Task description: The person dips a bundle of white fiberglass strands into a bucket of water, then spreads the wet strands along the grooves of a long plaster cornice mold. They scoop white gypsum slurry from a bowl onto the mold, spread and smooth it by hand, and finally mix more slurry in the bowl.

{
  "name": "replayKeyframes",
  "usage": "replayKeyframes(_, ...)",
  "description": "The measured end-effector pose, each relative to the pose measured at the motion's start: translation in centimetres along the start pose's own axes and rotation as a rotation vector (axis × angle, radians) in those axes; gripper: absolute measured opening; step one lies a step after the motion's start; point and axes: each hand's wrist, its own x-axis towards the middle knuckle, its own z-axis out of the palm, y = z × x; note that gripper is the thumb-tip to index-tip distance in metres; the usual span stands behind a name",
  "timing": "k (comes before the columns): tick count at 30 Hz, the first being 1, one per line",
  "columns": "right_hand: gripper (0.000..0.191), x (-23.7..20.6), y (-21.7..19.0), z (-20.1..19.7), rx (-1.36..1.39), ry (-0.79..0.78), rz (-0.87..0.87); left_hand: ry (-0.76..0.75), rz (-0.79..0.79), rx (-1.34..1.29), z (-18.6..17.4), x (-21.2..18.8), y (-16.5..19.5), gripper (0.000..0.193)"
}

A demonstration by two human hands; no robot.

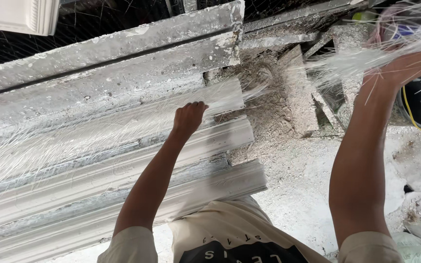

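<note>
Nearest me, three white plaster mouldings lie side by side on the spattered tabletop. My left hand presses glass fibres onto the far one. Farther right, above the dusty floor, my right hand grips one fibre bundle.

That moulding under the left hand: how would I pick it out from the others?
Start at the long bench of white plaster mouldings lying side by side. The one under the left hand is the moulding farthest from the person. Only it is covered with fine glassy fibres; its neighbours are bare.

Head camera looks steeply down, close over the plaster mouldings.
</note>
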Motion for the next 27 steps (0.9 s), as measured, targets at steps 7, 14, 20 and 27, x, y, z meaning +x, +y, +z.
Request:
replayKeyframes(7, 0.069, -2.3, 3.5, -2.7, -0.155, 0.102, -0.056, 0.018, -0.052, 0.084, 0.3, -0.7, 0.6, 0.031)
replayKeyframes(14, 0.073, -6.5, 7.6, -1.1, -0.27, 0.205, 0.113, 0.132, -0.165, 0.464, -0.2, 0.2, 0.6, 0.042)
replayKeyframes(20, 0.078, -15.6, 15.1, 4.7, -0.495, 0.064, 0.193, 0.213, 0.026, -0.622, -1.4, 2.4, 8.5, 0.052)
replayKeyframes(27, 0.084, -11.7, 12.6, 5.8, -0.537, 0.038, 0.131, 0.124, -0.066, -0.755, -2.4, 4.0, 8.4, 0.027)
